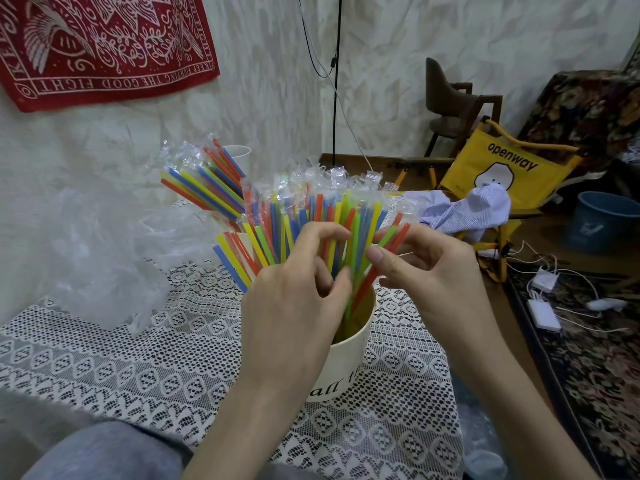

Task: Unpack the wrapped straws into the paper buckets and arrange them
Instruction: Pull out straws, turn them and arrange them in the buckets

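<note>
Straws [308, 223] pinched by curled fingers [332, 233] of both hands.

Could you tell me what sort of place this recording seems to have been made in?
Probably a room in a home: a lace tablecloth covers the table, a red wall hanging decorates the wall, and a patterned rug lies on the floor.

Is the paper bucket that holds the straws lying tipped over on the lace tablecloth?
No: the paper bucket stands upright on the lace tablecloth, its open mouth up and the straws fanning out above it.

Glossy plastic straws [349, 216], lace tablecloth [138, 368]
</note>
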